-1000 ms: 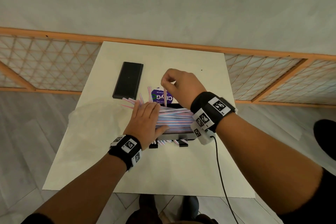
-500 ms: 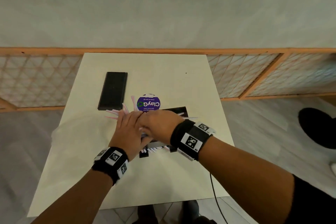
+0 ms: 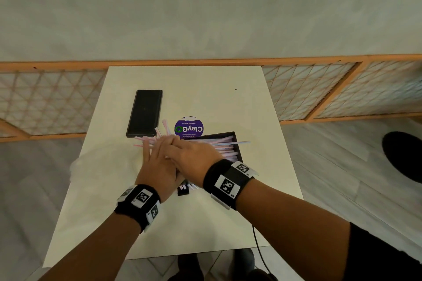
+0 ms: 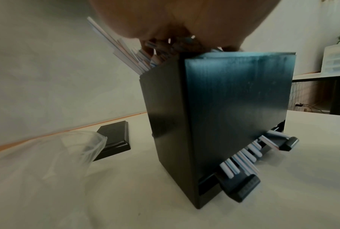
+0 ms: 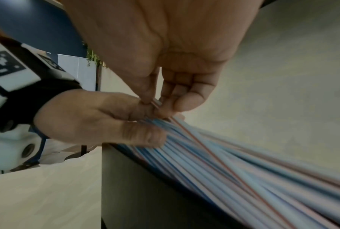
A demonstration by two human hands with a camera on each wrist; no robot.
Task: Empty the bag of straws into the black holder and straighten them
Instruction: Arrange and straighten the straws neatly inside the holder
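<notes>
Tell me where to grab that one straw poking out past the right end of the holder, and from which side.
Pinch the stray straw by its free tip, coming in from the right of the holder. That end juts past the wall with open table beneath, while its other end lies under both hands, so the tip is likely the only clear part.

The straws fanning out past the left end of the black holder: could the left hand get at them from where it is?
Probably yes. The left hand lies on the straws with its fingertips at those ends; only the right hand resting across it might hinder it.
</notes>
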